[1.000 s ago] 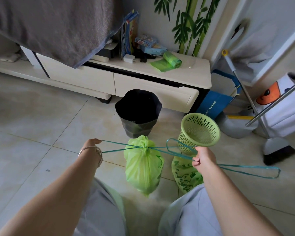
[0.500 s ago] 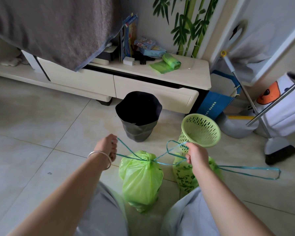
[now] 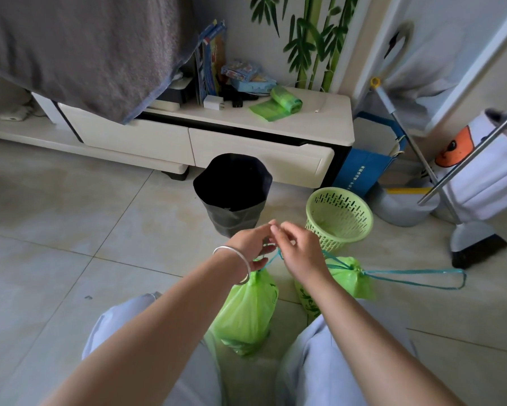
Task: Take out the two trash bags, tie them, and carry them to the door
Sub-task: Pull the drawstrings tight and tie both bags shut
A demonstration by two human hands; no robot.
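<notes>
A green trash bag (image 3: pixel 246 312) hangs between my knees, its neck cinched by a teal drawstring (image 3: pixel 271 259). My left hand (image 3: pixel 253 243), with a silver bracelet on the wrist, and my right hand (image 3: pixel 300 250) meet just above the bag, and both pinch the drawstring's ends. A second green trash bag (image 3: pixel 350 278) lies on the floor to the right, partly behind my right forearm. Its own teal drawstring loop (image 3: pixel 416 278) trails out to the right over the tiles.
A black-lined bin (image 3: pixel 231 194) and an empty green plastic basket (image 3: pixel 338 218) stand on the tiled floor ahead. Behind them is a white low cabinet (image 3: pixel 275 153) with a roll of green bags (image 3: pixel 284 99). A broom, dustpan and blue bag crowd the right.
My hands, spread wide pulling the drawstring taut one second ago, have come together above the bag. The bag has sunk lower between my knees.
</notes>
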